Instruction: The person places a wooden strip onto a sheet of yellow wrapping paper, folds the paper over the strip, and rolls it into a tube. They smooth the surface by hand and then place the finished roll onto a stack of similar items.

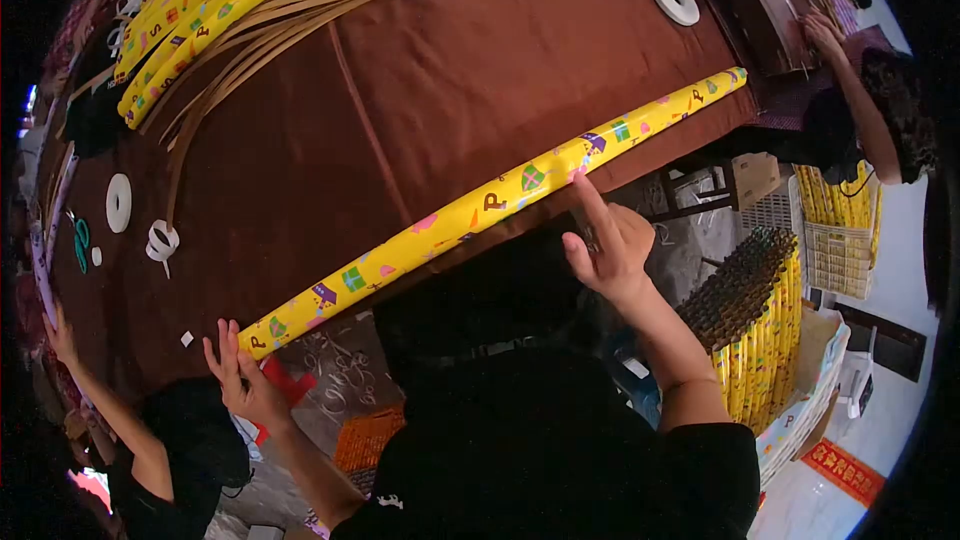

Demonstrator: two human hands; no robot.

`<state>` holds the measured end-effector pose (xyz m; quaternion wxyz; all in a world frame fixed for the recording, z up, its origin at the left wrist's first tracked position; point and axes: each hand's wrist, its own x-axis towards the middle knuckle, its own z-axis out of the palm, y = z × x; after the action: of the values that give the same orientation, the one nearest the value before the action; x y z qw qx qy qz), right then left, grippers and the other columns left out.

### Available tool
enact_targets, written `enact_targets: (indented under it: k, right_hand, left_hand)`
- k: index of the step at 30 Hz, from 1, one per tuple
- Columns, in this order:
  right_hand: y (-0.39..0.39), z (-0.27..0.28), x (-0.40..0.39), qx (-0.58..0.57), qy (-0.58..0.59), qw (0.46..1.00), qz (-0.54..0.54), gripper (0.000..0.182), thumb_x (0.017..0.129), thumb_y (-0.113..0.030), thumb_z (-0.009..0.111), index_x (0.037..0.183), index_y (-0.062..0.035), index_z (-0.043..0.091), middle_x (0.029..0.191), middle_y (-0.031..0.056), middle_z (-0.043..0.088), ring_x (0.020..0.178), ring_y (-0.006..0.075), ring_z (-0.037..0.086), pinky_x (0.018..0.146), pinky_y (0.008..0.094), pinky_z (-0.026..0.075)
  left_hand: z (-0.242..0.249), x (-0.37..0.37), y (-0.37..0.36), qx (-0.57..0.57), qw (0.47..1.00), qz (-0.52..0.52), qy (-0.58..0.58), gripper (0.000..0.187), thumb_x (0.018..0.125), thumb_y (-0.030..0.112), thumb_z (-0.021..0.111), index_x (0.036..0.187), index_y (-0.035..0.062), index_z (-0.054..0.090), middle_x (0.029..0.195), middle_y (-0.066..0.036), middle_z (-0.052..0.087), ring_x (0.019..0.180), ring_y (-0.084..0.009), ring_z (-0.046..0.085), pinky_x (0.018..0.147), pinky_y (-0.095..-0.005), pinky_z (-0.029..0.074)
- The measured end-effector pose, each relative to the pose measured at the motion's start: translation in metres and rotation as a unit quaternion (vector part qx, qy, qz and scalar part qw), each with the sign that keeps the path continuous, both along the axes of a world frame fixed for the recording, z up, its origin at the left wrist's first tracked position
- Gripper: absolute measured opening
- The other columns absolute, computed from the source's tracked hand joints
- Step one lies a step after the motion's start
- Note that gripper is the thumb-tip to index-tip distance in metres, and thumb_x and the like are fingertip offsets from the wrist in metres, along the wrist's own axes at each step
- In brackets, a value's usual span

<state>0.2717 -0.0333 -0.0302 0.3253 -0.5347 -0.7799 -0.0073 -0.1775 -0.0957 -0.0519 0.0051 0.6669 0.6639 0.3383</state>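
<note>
A long yellow roll of printed wrapping paper [490, 202] lies slantwise along the near edge of the brown-covered table [270, 200]. At its lower left end my left hand [243, 380] rests with fingers spread against the paper. My right hand [612, 242] is beside the roll's middle-right part, its index fingertip touching the near side and the thumb held apart. Neither hand is wrapped around the roll. The far right end of the roll is near the table's right edge.
Yellow sheets [210, 10] and brown strips [290, 10] lie at the upper left. White tape rolls [118, 203] [674, 0] and green scissors [81, 243] are on the table. Co-workers' arms [125, 420] [862, 105] show at both sides. Finished rolls [760, 360] stand in a box at right.
</note>
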Motion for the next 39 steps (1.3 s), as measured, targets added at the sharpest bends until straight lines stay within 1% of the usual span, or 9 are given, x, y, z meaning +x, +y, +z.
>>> enact_targets:
  k: [8, 10, 16, 21, 25, 29, 31, 33, 39]
  right_hand:
    - [0.008, 0.011, -0.021, -0.068, 0.079, 0.993, 0.064, 0.048, 0.078, -0.015, 0.073, 0.123, -0.0049, 0.061, 0.057, 0.0016, 0.047, 0.047, 0.016, 0.047, 0.045, 0.0304, 0.039]
    - [0.014, 0.014, -0.021, -0.044, 0.032, 0.995, 0.081, 0.044, 0.075, -0.005, 0.074, 0.118, -0.0054, 0.065, 0.056, 0.0027, 0.047, 0.045, 0.0165, 0.045, 0.045, 0.0292, 0.036]
    - [0.021, 0.007, -0.015, 0.044, -0.038, 0.994, 0.088, 0.043, 0.074, -0.004, 0.071, 0.116, -0.0084, 0.066, 0.058, -0.0014, 0.041, 0.048, 0.0131, 0.044, 0.044, 0.0278, 0.038]
    - [0.021, 0.001, -0.012, 0.102, -0.069, 0.987, 0.105, 0.05, 0.063, -0.003, 0.062, 0.113, -0.0033, 0.066, 0.062, -0.0016, 0.038, 0.052, 0.0119, 0.042, 0.045, 0.0264, 0.035]
    - [0.016, 0.004, -0.01, 0.105, -0.081, 0.986, 0.101, 0.04, 0.067, -0.004, 0.069, 0.106, -0.0028, 0.067, 0.063, -0.0015, 0.047, 0.051, 0.0124, 0.045, 0.044, 0.0269, 0.036]
    - [0.009, 0.006, -0.001, 0.028, 0.17, 0.985, -0.021, 0.024, 0.075, -0.011, 0.079, 0.094, -0.003, 0.067, 0.068, 0.0044, 0.063, 0.048, 0.0112, 0.052, 0.044, 0.0248, 0.039]
    - [0.005, 0.002, 0.003, -0.089, 0.365, 0.92, -0.116, 0.013, 0.084, -0.011, 0.071, 0.092, -0.002, 0.067, 0.066, 0.0027, 0.063, 0.045, 0.005, 0.048, 0.042, 0.0203, 0.035]
    - [0.009, 0.023, 0.017, -0.308, 0.542, 0.761, -0.182, 0.016, 0.091, -0.016, 0.065, 0.093, 0.0001, 0.067, 0.067, 0.0027, 0.063, 0.045, 0.003, 0.046, 0.041, 0.0192, 0.034]
    - [0.03, 0.032, 0.04, -0.409, 0.573, 0.694, -0.153, 0.029, 0.092, -0.022, 0.057, 0.092, 0.0051, 0.066, 0.067, 0.0125, 0.066, 0.035, 0.0086, 0.044, 0.036, 0.021, 0.034]
  left_hand:
    - [0.003, 0.003, 0.001, -0.009, 1.0, 0.008, 0.006, 0.026, 0.097, 0.006, 0.048, 0.116, -0.0021, 0.064, 0.116, -0.014, 0.067, 0.12, -0.0286, 0.057, 0.11, -0.0491, 0.031]
    - [0.003, 0.0, 0.0, -0.012, 1.0, 0.012, 0.002, 0.026, 0.097, 0.006, 0.048, 0.116, -0.0022, 0.064, 0.116, -0.014, 0.067, 0.12, -0.0284, 0.057, 0.11, -0.049, 0.031]
    - [0.005, 0.005, 0.0, -0.008, 1.0, 0.014, 0.021, 0.03, 0.099, 0.01, 0.045, 0.12, -0.0042, 0.061, 0.117, -0.014, 0.066, 0.119, -0.0274, 0.058, 0.11, -0.0492, 0.031]
    - [0.003, 0.001, -0.001, -0.007, 1.0, -0.004, 0.025, 0.029, 0.1, 0.009, 0.046, 0.122, -0.0058, 0.059, 0.12, -0.016, 0.064, 0.12, -0.0277, 0.056, 0.11, -0.047, 0.033]
    - [0.007, 0.009, 0.001, -0.007, 0.999, 0.008, 0.032, 0.03, 0.1, 0.009, 0.045, 0.121, -0.0063, 0.059, 0.118, -0.016, 0.065, 0.12, -0.028, 0.056, 0.11, -0.0468, 0.033]
    - [0.002, 0.005, -0.002, -0.01, 1.0, 0.012, 0.009, 0.03, 0.1, 0.008, 0.044, 0.12, -0.0073, 0.06, 0.117, -0.016, 0.066, 0.122, -0.0301, 0.054, 0.11, -0.0477, 0.032]
    - [0.0, 0.003, -0.003, -0.018, 1.0, 0.019, -0.011, 0.031, 0.1, 0.009, 0.043, 0.12, -0.0077, 0.059, 0.119, -0.017, 0.065, 0.123, -0.0312, 0.052, 0.109, -0.0478, 0.032]
    - [-0.004, -0.001, -0.006, -0.018, 0.999, 0.019, -0.018, 0.031, 0.101, 0.013, 0.045, 0.122, -0.0046, 0.059, 0.124, -0.015, 0.062, 0.127, -0.0313, 0.049, 0.109, -0.0473, 0.033]
    - [-0.01, -0.013, -0.009, -0.033, 0.999, 0.026, -0.012, 0.034, 0.102, 0.021, 0.045, 0.125, -0.0007, 0.059, 0.131, -0.012, 0.058, 0.132, -0.0329, 0.043, 0.109, -0.0472, 0.035]
